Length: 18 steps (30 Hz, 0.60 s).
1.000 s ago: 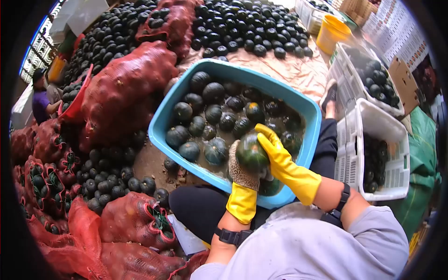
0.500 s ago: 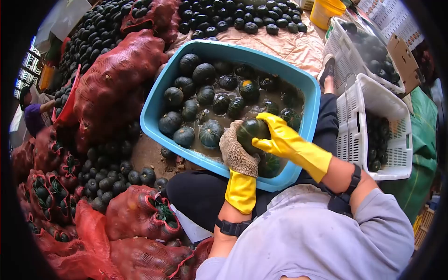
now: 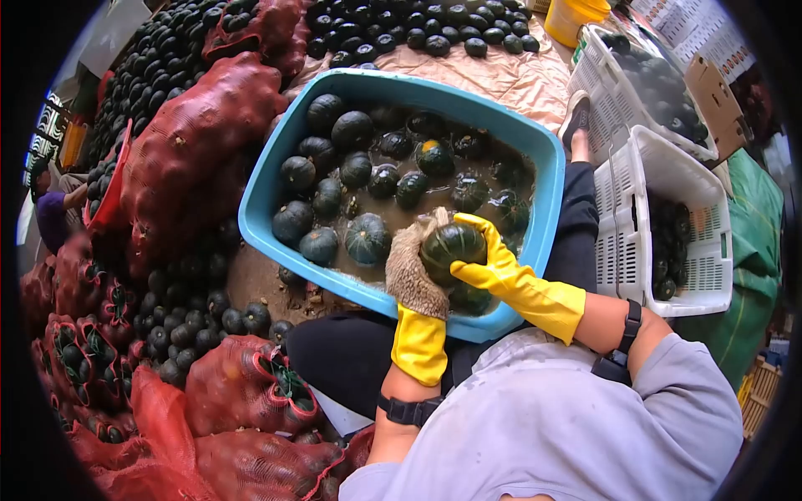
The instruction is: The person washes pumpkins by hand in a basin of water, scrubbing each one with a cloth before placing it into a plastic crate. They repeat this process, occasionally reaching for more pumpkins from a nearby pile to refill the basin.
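A dark green striped pumpkin (image 3: 452, 253) is held between both hands, above the near side of a blue tub (image 3: 336, 280). My left hand (image 3: 415, 271) wears a brown fleecy mitt over a yellow rubber glove and presses on the pumpkin's left side; its fingers are hidden in the mitt. On the other side my right hand (image 3: 494, 260), in a yellow rubber glove, grips the pumpkin with thumb and fingers apart around it. Several wet pumpkins (image 3: 368, 239) float or sit in the tub's murky brown water (image 3: 401, 219). One has an orange patch.
Red mesh sacks (image 3: 196, 142) of pumpkins crowd the left, with loose pumpkins (image 3: 188, 334) among them. More pumpkins (image 3: 434, 42) lie on a tan sheet behind the tub. White crates (image 3: 614, 225) stand at right, near a yellow bucket (image 3: 576, 18). Another person (image 3: 57, 209) sits far left.
The pumpkin has turned in my hands, and its pale stripes now show more toward me. The mitt has shifted slightly along its left side. The whole view has moved a little.
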Available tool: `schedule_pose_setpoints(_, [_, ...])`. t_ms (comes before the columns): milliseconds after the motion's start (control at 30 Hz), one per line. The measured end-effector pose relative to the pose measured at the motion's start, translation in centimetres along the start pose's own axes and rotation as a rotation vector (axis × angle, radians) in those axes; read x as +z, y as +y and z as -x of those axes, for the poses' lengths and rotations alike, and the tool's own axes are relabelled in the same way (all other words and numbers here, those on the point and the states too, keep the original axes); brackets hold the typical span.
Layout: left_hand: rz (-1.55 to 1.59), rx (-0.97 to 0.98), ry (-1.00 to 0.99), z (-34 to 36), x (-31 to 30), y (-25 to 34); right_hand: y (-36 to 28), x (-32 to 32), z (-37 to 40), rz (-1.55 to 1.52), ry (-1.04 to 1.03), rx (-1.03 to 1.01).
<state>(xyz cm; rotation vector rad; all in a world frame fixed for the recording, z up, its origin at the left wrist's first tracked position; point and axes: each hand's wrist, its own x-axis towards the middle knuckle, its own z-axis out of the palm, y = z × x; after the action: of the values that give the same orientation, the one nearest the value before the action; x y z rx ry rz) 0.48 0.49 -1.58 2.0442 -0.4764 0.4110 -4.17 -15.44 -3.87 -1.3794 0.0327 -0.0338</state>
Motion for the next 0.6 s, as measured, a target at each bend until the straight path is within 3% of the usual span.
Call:
schedule_pose_setpoints(33, [0.565,-0.475,-0.019,0.9,1.9,-2.8,-0.5,-0.7,-0.1,-0.129,-0.048,0.078])
schedule_pose_setpoints(67, [1.114,-0.957,0.271,1.7,3.7,-5.5,-1.4,-1.4,-0.6,-0.12,-0.103,0.234])
schedule_pose_setpoints(133, [1.401,-1.367,0.325,-0.8,1.0,-2.1,-3.2,-3.6,-2.5,-0.059,-0.219,0.52])
schedule_pose_setpoints(167, [1.396,-1.407,0.44,-2.3,0.2,0.6,-4.1,-4.7,-4.3,-0.012,-0.276,0.647])
schedule_pose_setpoints(200, [1.507,-1.389,0.261,-2.2,-0.4,0.4,-6.1,-5.5,-7.3,0.261,-0.3,0.655])
schedule_pose_setpoints(233, [1.608,-1.371,0.075,-1.8,-1.0,0.0,-10.9,-4.4,-9.4,0.075,-0.225,0.629])
schedule_pose_setpoints(267, [1.72,-1.366,0.007,-1.3,-1.0,-0.9,-9.4,-6.5,-13.2,-0.222,-0.288,0.365])
schedule_pose_setpoints(300, [1.842,-1.351,-0.054,-0.8,-0.4,-2.4,-11.5,-6.3,-17.0,-0.323,-0.253,0.166])
schedule_pose_setpoints(433, [2.089,-1.348,-0.112,0.0,2.3,-5.2,-9.5,-5.8,-19.0,0.371,-0.323,0.017])
schedule_pose_setpoints(467, [1.319,-1.238,0.203,-2.1,1.5,-0.7,-8.7,-5.6,-20.1,0.54,-0.337,-0.051])
schedule_pose_setpoints(500, [1.796,-1.452,0.061,-1.9,1.3,-3.2,-5.9,-6.9,-19.3,0.81,-0.404,0.061])
schedule_pose_setpoints(567, [1.628,-1.395,0.115,-2.3,2.7,-3.5,-0.3,-9.3,-17.7,1.395,-0.666,0.221])
schedule_pose_setpoints(600, [2.066,-1.493,-0.16,-1.1,4.3,-7.2,-0.8,-6.1,-15.7,1.572,-0.545,0.354])
